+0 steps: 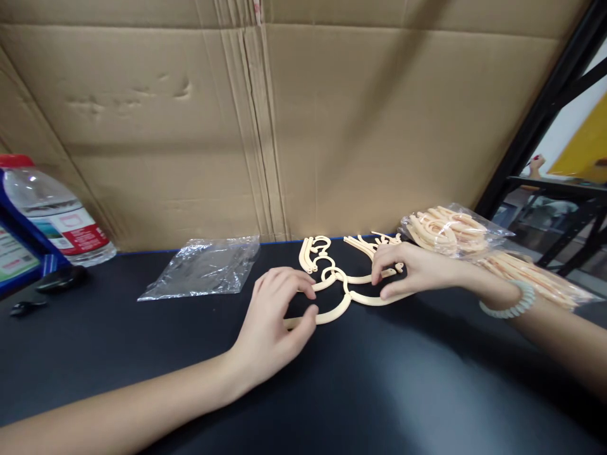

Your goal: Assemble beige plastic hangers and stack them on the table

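Cream plastic curved pieces lie joined on the black table, with arms spreading left and right from a middle with small rings. My left hand is over the left arms, thumb and fingers apart, its palm hiding their ends. Over the right arms is my right hand, its thumb and fingertips apart and close to them; whether they touch is unclear. Just behind lie a small group of loose cream curved parts and hooks and a bundle of cream strips, partly hidden by my right hand.
Clear bags of cream parts lie at the back right. An empty-looking clear plastic bag is at the back left. A large water bottle and a blue container stand far left. A cardboard wall closes the back.
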`<state>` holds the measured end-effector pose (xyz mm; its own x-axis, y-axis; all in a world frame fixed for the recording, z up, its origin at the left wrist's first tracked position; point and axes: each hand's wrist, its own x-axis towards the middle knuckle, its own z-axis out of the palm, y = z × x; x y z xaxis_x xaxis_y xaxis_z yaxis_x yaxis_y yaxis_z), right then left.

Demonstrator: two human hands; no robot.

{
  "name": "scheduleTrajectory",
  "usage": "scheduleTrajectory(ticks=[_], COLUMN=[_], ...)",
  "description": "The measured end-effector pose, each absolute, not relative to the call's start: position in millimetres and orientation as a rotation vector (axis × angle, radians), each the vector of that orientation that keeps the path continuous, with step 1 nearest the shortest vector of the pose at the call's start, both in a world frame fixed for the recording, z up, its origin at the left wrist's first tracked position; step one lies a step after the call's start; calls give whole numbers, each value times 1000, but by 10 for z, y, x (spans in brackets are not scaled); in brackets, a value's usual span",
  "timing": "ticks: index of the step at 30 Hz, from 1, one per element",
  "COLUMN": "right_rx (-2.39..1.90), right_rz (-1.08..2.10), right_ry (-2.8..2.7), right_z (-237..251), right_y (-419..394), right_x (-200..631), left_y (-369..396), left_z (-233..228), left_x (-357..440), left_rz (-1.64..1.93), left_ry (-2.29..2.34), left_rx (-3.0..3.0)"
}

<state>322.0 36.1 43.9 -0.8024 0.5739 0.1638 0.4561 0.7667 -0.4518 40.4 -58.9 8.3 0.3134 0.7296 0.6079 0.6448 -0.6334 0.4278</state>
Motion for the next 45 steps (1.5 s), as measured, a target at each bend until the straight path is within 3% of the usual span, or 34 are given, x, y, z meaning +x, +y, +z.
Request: scheduleTrajectory(ticks=[7,11,32,45], right_rx=[-851,-880,-880,-886], right_rz=[446,273,47,140], right_ry=[-2739,-2657,-2453,-2459], right_z=[339,243,66,-98], right_y=[184,205,117,145], right_x=[2988,2961,2827,2803], left_y=[-533,-424,-345,-336], left_z=[7,10,-17,-49], left_x=[384,327,281,275], left_rz=[880,864,896,802], left_ry=[1333,1394,1318,1403], left_rx=[2746,2834,2722,2834])
